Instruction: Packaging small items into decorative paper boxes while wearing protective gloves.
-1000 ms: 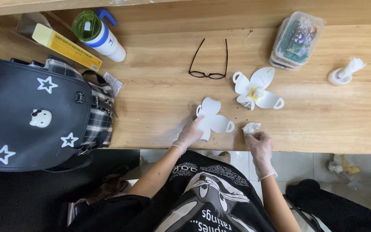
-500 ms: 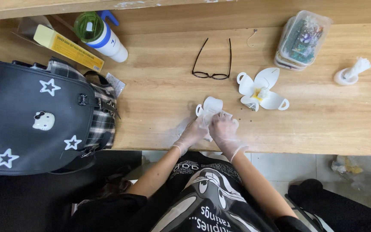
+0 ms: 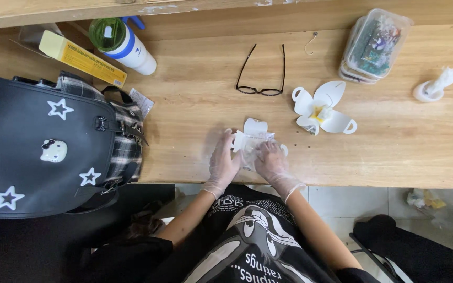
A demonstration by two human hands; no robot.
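Note:
Both my hands wear thin clear gloves. My left hand (image 3: 223, 161) and my right hand (image 3: 272, 160) rest side by side on a white flat cut-out paper box (image 3: 254, 135) with rounded flaps, lying near the front edge of the wooden table (image 3: 195, 105). A small clear plastic piece lies between the hands on the cut-out. My fingers press on it; how firmly they grip is hard to tell. A second white cut-out (image 3: 322, 107), spread open with a small yellowish item in its middle, lies to the right, farther back.
Black glasses (image 3: 262, 78) lie behind the hands. A black bag with white stars (image 3: 48, 147) fills the left side. A green-lidded bottle (image 3: 124, 44) and yellow box (image 3: 82, 58) sit back left. Stacked clear containers (image 3: 374, 44) and a white tape roll (image 3: 431, 89) stand at the right.
My right hand moved left from a small white scrap at the table edge onto the cut-out beside my left hand. Both hands now press on it.

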